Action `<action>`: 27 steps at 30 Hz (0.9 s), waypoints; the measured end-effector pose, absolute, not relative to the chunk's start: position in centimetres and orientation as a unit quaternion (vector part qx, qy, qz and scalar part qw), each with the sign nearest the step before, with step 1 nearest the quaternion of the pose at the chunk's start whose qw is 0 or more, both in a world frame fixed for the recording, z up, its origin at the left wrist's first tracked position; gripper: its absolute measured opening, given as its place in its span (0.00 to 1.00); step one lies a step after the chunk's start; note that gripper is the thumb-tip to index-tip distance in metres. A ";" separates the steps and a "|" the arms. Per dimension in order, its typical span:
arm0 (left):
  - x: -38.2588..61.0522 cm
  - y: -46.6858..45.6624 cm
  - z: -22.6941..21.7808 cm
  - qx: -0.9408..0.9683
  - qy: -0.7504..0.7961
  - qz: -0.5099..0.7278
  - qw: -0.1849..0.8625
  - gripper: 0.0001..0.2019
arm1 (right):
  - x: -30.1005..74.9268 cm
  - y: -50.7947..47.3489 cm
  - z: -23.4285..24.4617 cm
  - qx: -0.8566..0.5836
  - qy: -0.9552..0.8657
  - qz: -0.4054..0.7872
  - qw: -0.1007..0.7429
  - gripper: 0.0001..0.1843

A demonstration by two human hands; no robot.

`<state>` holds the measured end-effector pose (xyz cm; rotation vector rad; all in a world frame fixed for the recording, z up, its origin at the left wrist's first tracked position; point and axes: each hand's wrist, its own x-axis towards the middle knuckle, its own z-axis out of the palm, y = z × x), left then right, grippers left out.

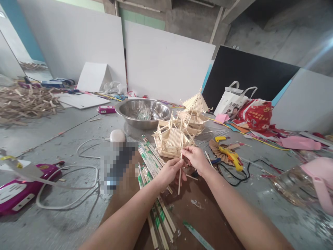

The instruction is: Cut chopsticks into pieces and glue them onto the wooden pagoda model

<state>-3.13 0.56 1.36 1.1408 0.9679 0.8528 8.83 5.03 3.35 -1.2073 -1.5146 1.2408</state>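
Near the middle of the head view, a thin wooden chopstick (180,180) stands roughly upright between my two hands. My left hand (170,172) is closed, pinching it around its middle, with some fingers hidden. Higher up, my right hand (195,159) grips the same chopstick with thumb and fingers. Just beyond my fingers is a small building model made of pale sticks (175,139), with slatted panels; whether the chopstick touches it I cannot tell. Wrapped disposable chopsticks (149,159) with green print lie beneath and beside my left forearm on a brown board (192,222).
A steel basin (127,116) stands beyond the model, near a stick-built pointed roof (196,102). To the right are a yellow glue gun (231,158) with a black cord and a pink-lidded jug (296,184). A purple power strip (28,187) and white cable (70,206) lie left.
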 end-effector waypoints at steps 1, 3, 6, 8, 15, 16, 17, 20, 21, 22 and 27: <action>-3.1 0.6 1.4 0.500 0.428 0.377 0.651 0.20 | 8.8 5.1 3.4 -0.480 -0.600 0.493 0.409 0.10; -3.1 0.6 1.4 0.496 0.429 0.379 0.653 0.20 | 8.9 5.2 3.4 -0.481 -0.598 0.494 0.408 0.10; -3.2 0.6 1.4 0.495 0.430 0.380 0.652 0.20 | 8.9 5.4 3.5 -0.483 -0.598 0.492 0.409 0.09; -3.2 0.6 1.4 0.493 0.435 0.382 0.650 0.19 | 8.9 5.4 3.5 -0.483 -0.598 0.490 0.411 0.09; -3.2 0.7 1.3 0.488 0.445 0.379 0.649 0.19 | 8.7 5.4 3.7 -0.478 -0.582 0.504 0.422 0.10; -3.2 0.8 1.3 0.487 0.445 0.379 0.649 0.19 | 8.6 5.3 3.8 -0.476 -0.578 0.510 0.423 0.10; -3.3 0.8 1.2 0.488 0.444 0.378 0.650 0.19 | 8.5 5.3 3.8 -0.473 -0.574 0.517 0.423 0.10; -3.3 0.9 1.1 0.492 0.437 0.377 0.652 0.20 | 8.5 5.2 4.0 -0.463 -0.559 0.549 0.415 0.11; -3.3 0.9 1.0 0.494 0.434 0.378 0.652 0.20 | 8.5 5.2 4.1 -0.460 -0.553 0.560 0.412 0.11; -3.3 0.9 1.0 0.495 0.432 0.378 0.652 0.20 | 8.5 5.2 4.1 -0.457 -0.546 0.571 0.409 0.11; -3.3 1.0 1.0 0.495 0.440 0.379 0.647 0.21 | 8.7 5.2 4.1 -0.447 -0.514 0.609 0.405 0.10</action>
